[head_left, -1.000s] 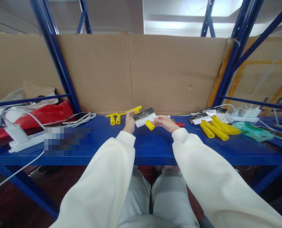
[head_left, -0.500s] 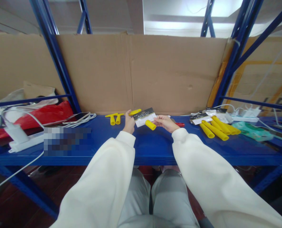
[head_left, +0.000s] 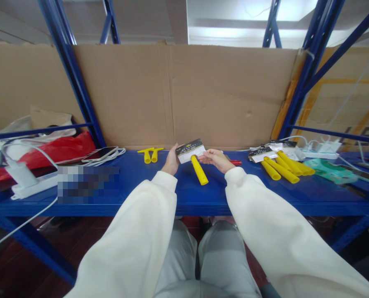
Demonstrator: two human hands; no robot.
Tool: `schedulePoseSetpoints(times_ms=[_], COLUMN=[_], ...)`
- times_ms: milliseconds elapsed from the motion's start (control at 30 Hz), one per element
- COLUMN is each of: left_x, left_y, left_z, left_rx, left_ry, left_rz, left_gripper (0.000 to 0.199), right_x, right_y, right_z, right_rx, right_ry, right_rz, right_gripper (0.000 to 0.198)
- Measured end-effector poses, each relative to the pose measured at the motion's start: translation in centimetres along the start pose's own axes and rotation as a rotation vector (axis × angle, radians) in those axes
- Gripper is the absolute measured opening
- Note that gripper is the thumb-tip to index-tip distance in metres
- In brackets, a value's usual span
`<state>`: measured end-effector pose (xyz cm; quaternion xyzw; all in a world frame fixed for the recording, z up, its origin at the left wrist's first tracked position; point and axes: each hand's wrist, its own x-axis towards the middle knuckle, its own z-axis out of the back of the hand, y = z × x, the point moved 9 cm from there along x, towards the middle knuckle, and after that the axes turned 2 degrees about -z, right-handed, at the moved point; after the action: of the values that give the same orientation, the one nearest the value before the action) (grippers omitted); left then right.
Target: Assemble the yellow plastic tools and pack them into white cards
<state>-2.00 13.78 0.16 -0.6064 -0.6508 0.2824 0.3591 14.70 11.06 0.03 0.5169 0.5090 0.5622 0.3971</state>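
My left hand (head_left: 171, 160) is closed on the left edge of a black-and-white printed card (head_left: 191, 151). A yellow T-shaped tool's hollow, tapered handle (head_left: 199, 171) slants down toward me from the card's lower edge; its crosspiece is hidden behind the card. My right hand (head_left: 215, 159) pinches the card's right edge, its fingertips close to the top of the handle. On the table to the left, two yellow T-shaped tools (head_left: 150, 155) lie without cards. Over to the right is a pile of several yellow handles (head_left: 282, 167) with the same kind of cards.
A red pen-like item (head_left: 235, 163) lies behind my right hand. The blue table (head_left: 203, 198) backs onto a cardboard wall (head_left: 218, 95). At left are a phone (head_left: 102, 153), cables and a power strip (head_left: 37, 185); at right, a green packet (head_left: 331, 171) and chargers.
The yellow handle has slid farther through the card toward me, and its crosspiece has gone out of sight behind the card. My left hand has shifted onto the card's left edge.
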Motion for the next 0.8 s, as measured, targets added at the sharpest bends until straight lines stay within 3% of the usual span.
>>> schedulePoseSetpoints(times_ms=[300,367,500,667,800], left_x=[-0.2,-0.2,0.1,0.1,-0.2], left_y=[0.1,0.4,0.8,1.0,1.1], left_z=[-0.4,-0.5,0.1,0.5,0.0], left_rx=[0.17,0.182,0.247,0.258,0.263], left_ry=[0.084,0.121,0.087,0.074,0.111], left_rz=[0.033,0.039,-0.007,-0.04,-0.037], left_gripper=[0.055,0.051,0.017,0.021,0.028], right_x=[0.1,0.2,0.2,0.5,0.8], right_y=[0.2,0.2,0.2,-0.6,-1.1], right_z=[0.5,0.5,0.5,0.8,0.7], right_rx=[0.047,0.043,0.028,0.027,-0.006], right_ry=[-0.041,-0.038,-0.039,-0.053,-0.033], right_rz=[0.017,0.025,0.025,-0.026,-0.06], right_gripper=[0.013,0.009,0.008,0.018,0.01])
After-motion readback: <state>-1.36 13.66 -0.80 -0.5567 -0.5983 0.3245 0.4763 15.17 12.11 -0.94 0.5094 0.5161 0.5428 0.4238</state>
